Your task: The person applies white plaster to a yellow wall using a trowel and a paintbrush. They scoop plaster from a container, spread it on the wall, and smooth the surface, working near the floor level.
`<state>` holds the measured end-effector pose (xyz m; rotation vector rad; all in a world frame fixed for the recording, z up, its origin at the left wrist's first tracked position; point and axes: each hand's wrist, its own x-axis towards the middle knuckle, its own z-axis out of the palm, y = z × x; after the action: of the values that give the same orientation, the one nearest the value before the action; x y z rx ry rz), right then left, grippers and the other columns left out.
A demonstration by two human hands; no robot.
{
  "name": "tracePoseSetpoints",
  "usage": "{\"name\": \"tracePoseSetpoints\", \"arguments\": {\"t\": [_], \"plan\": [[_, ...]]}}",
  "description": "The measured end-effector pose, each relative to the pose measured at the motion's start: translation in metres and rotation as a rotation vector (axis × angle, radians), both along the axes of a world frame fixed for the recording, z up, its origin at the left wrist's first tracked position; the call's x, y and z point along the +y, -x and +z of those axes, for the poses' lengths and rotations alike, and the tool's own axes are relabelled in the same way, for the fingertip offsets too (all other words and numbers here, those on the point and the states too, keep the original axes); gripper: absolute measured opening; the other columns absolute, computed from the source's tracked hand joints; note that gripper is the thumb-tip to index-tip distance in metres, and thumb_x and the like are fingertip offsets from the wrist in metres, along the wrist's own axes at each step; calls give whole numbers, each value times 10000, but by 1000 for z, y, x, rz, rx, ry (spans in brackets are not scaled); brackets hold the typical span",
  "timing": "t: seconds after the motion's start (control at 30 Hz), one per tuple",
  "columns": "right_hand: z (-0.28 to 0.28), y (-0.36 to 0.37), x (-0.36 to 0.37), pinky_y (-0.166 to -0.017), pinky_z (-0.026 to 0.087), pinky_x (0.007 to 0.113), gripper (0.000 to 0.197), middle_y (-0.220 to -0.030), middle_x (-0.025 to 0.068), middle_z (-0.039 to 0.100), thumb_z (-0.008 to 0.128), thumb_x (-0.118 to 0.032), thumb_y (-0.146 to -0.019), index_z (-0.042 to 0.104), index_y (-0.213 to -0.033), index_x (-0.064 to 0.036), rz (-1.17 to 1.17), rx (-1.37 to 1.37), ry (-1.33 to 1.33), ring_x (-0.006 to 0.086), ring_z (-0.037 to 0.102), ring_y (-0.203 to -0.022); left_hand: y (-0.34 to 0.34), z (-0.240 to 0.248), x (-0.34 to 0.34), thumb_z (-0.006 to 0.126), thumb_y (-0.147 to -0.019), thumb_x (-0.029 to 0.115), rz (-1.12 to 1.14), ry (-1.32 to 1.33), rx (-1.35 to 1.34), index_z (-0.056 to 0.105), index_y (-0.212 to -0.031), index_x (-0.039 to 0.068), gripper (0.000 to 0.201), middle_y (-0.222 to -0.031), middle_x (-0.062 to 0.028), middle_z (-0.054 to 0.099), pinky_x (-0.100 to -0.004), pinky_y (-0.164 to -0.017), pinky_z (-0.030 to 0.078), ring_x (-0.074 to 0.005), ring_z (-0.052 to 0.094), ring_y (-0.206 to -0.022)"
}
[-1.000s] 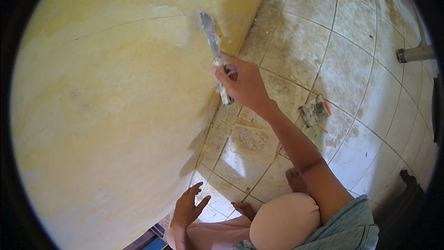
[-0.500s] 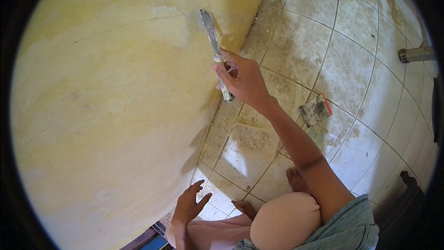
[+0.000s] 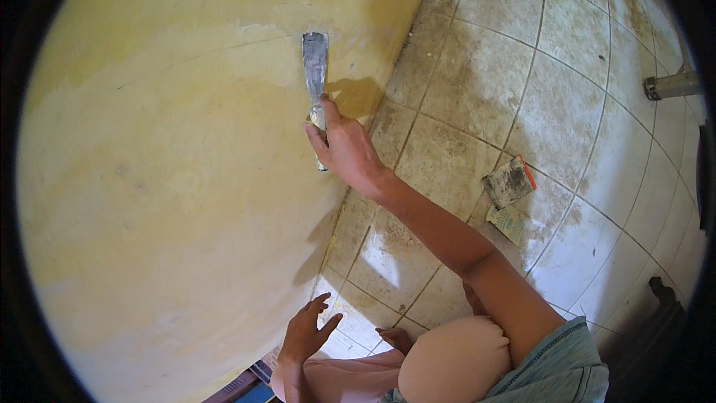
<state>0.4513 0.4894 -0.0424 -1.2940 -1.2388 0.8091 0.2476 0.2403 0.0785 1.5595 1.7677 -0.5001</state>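
My right hand is closed round the handle of a putty knife, with one finger stretched along the neck. Its grey, smeared blade lies at the yellow wall, by a thin crack line and a pale patch of filler; whether the edge touches the surface I cannot tell. Down by my knee, my left hand holds nothing, its fingers apart and a little bent near the foot of the wall.
On the dirty tiled floor to the right lie a stained flat piece with a red edge and a small printed packet. A metal leg juts in at the far right. A dark curved object stands at the lower right.
My right hand has moved left and slightly down with the putty knife. The blade has turned from edge-on to showing its broad face. My left hand stays about where it was.
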Motion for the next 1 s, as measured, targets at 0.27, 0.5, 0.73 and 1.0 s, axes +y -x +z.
{"name": "tracePoseSetpoints", "arguments": {"t": [0.27, 0.5, 0.73, 1.0], "plan": [[-40, -35, -36, -632, 556, 444, 519, -784, 193, 692, 707, -184, -946, 545, -1415, -32, 61, 1, -122, 362, 706, -679, -4, 0, 5, 712, -946, 409, -6, 8, 11, 557, -1405, 109, 570, -1181, -205, 707, -445, -932, 543, -351, 687, -1104], [-81, -143, 3, -874, 520, 468, 450, -1049, 190, 660, 669, -139, -944, 609, -1390, -129, -123, -276, -264, 384, 648, -940, 0, -2, -3, 712, -943, 425, 1, -2, 10, 551, -1410, 113, 584, -1168, -210, 709, -450, -929, 543, -356, 687, -1100], [-58, -184, 53, -855, 475, 439, 480, -903, 117, 588, 673, -131, -950, 606, -1423, -176, -19, -498, -438, 300, 585, -862, -5, 0, 0, 705, -947, 429, 43, 42, 20, 561, -1395, 107, 570, -1178, -219, 706, -438, -912, 550, -362, 691, -1090], [-56, -172, 71, -807, 466, 423, 469, -879, 78, 585, 673, -186, -965, 618, -1422, -274, 9, -533, -582, 266, 580, -832, -13, 0, 5, 713, -945, 407, 27, 40, 22, 571, -1378, 93, 553, -1187, -223, 702, -435, -901, 552, -354, 690, -1109]]}}
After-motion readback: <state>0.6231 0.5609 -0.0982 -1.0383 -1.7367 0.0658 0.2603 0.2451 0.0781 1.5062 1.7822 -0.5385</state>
